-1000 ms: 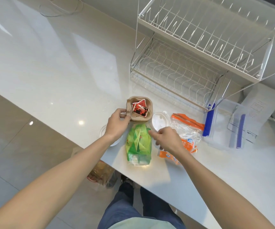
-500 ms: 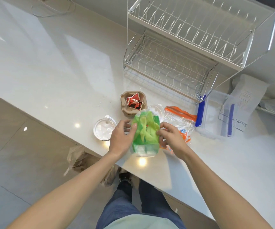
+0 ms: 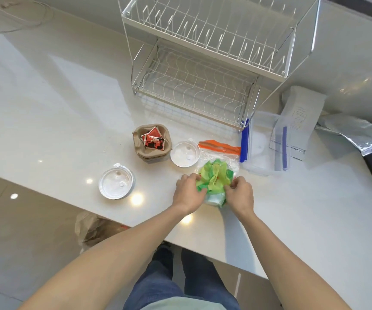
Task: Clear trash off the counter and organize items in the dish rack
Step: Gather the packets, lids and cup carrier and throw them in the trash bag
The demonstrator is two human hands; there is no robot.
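Nearest: a crumpled brown paper bag (image 3: pixel 95 229) on the floor just below the counter (image 3: pixel 57 121) edge; likely the trash receptacle, judged from its position only.

Left hand (image 3: pixel 188 193) and right hand (image 3: pixel 239 194) both closed on the green plastic bag (image 3: pixel 213 179) from opposite sides, fingers curled into the film; bag bunched between them near the counter's front edge; judgement: a two-sided hold to gather loose film into one wad before disposal, or to open it, cannot tell which; contents unclear, something pale shows at its lower edge.

Under and behind the green bag: clear zip bag with orange seal (image 3: pixel 219 147), partly covered by it.

Left of hands: clear round lid (image 3: pixel 116 184), flat on counter, apart from the rest; second round lid (image 3: pixel 185 153) just beside the brown pulp cup holder (image 3: pixel 152 144), which holds red sauce packets (image 3: pixel 153 139); holder serves as a catch-all, so liftable as one unit.

Right: clear container with blue clips (image 3: pixel 262 148), near the rack's foot.

Farthest: dish rack (image 3: pixel 203 86), two wire tiers, both bare; organising step not yet begun; trash clearing in early stage.
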